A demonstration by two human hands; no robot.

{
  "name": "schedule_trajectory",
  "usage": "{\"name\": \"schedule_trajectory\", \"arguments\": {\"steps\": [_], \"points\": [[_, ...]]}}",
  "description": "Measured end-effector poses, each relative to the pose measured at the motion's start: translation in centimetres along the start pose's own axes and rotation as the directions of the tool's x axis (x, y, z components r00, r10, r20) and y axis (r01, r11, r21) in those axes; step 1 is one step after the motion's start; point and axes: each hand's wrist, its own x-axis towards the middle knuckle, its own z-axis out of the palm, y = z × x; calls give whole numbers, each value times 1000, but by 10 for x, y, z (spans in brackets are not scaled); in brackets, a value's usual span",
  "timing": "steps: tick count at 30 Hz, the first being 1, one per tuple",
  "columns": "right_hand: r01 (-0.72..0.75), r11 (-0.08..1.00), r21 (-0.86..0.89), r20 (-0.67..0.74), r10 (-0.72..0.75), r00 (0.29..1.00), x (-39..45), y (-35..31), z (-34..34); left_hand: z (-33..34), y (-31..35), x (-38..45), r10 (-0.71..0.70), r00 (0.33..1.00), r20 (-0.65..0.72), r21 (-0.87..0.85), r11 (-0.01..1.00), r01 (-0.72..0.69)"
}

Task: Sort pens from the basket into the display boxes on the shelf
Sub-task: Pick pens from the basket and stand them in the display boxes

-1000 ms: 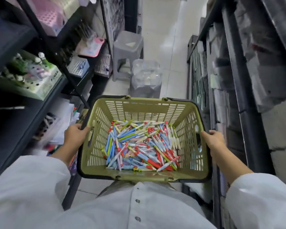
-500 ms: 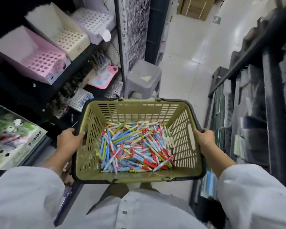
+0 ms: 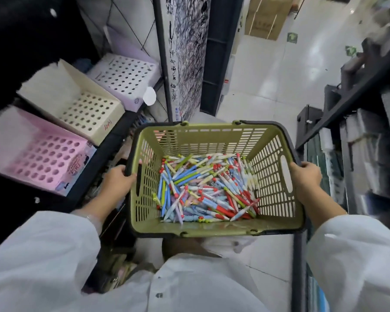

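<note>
Here, a person in white sleeves holds an olive-green slotted plastic basket with a dark rim out in front of the body, above a pale tiled floor. The left hand curls over the basket's left rim, fingers wrapped round the edge; the right hand grips the right rim in the same way, just beside the oval handle slot. On the basket's bottom lies a loose heap of plastic pens in blue, white, red, green and lilac, crossing one another at every angle. To the left, on a dark metal shelf, three cardboard display boxes with rows of round holes stand side by side: a pink one nearest, a cream one beyond it, and a lilac one farthest.
</note>
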Motion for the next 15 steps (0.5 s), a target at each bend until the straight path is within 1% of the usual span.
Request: {"name": "schedule_trajectory", "arguments": {"steps": [3, 8, 11, 13, 15], "points": [[10, 999, 30, -32, -9, 999, 16, -20, 7, 0, 23, 33, 29, 999, 23, 12, 999, -30], [-3, 1000, 31, -64, 5, 998, 55, -45, 27, 13, 48, 82, 28, 997, 77, 17, 999, -29], [-32, 999, 9, -55, 32, 998, 90, -54, 46, 31, 63, 111, 21, 998, 65, 28, 999, -23], [-55, 998, -12, -45, 55, 997, 116, -56, 61, 50, 72, 134, 4, 998, 58, 34, 999, -6], [-86, 996, -19, -35, 85, 996, 143, -57, 77, 72, 82, 158, -61, 996, 69, -4, 998, 62]]}}
